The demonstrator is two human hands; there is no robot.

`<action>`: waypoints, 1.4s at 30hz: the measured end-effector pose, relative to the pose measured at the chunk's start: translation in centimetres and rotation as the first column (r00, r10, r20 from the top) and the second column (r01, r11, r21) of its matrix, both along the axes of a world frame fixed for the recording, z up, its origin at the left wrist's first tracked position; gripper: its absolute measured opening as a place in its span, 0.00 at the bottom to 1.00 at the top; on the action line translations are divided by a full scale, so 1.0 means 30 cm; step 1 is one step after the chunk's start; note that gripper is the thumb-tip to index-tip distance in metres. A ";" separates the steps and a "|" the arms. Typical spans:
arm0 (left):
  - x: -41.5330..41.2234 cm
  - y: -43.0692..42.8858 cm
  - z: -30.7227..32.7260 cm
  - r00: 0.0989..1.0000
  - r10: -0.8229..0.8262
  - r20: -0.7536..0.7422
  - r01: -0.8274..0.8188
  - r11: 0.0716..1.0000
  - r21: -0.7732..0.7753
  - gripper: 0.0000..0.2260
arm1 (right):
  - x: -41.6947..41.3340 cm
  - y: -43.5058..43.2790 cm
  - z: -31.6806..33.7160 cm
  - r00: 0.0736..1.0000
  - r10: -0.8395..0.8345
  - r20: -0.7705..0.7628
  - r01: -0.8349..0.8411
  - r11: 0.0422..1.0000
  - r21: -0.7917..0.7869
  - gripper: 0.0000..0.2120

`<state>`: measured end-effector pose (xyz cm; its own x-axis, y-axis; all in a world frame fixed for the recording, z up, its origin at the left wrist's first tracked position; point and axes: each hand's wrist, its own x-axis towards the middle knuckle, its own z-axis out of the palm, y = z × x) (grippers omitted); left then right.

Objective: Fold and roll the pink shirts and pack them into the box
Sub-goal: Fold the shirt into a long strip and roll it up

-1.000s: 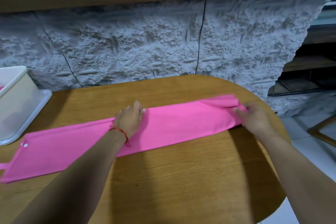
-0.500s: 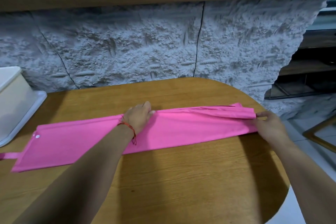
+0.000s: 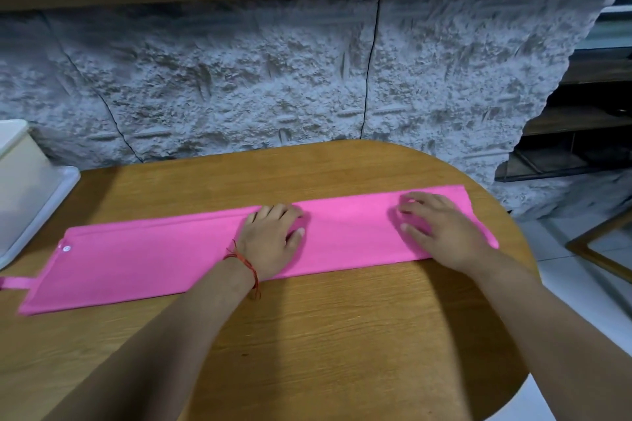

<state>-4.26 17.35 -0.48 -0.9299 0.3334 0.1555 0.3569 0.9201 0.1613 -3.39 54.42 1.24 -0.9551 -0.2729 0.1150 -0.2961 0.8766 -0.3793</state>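
Moved in from the shirt's right end, which it was pinching half a second ago, my right hand (image 3: 441, 232) now lies palm down on the cloth with straight, spread fingers. My left hand (image 3: 270, 243) also presses flat on the cloth, fingers straight, near the middle of the strip; neither hand grips anything. A red thread bracelet (image 3: 244, 261) circles my left wrist. The pink shirt (image 3: 136, 267) is folded into one long narrow band lying across the wooden table (image 3: 342, 335). It runs from the left edge almost to the rounded right end, its left end nearer to me. A white snap (image 3: 66, 247) shows near that left end. The cream box (image 3: 17, 174) stands at the table's far left corner, apart from the shirt. A rough grey stone wall (image 3: 239, 85) rises behind the table's far edge.
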 end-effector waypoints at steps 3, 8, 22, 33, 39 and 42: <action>0.077 0.006 -0.012 0.993 0.009 0.114 -0.002 0.998 -0.065 0.31 | -0.033 -0.015 -0.034 0.987 -0.008 0.162 -0.016 0.988 0.152 0.30; 0.163 -0.051 -0.029 0.970 0.108 0.220 -0.090 0.992 -0.090 0.30 | -0.084 0.038 -0.057 0.968 -0.178 0.177 0.127 0.955 0.267 0.39; 0.295 -0.555 0.010 0.715 0.642 0.277 -0.616 0.765 -0.185 0.28 | -0.034 0.026 -0.037 0.931 -0.310 0.192 0.243 0.920 0.308 0.37; -0.022 -0.599 0.092 0.786 0.530 0.317 -0.469 0.846 -0.253 0.25 | 0.322 -0.040 0.041 0.870 -0.487 0.080 0.411 0.805 0.427 0.44; 0.112 -0.237 0.129 0.844 0.504 0.181 -0.495 0.864 -0.095 0.21 | 0.406 -0.123 0.161 0.838 -0.401 0.370 0.227 0.873 0.431 0.55; 0.291 -0.096 0.076 0.899 0.409 0.154 -0.407 0.912 -0.046 0.22 | 0.445 -0.174 0.184 0.827 -0.327 0.458 0.119 0.897 0.426 0.66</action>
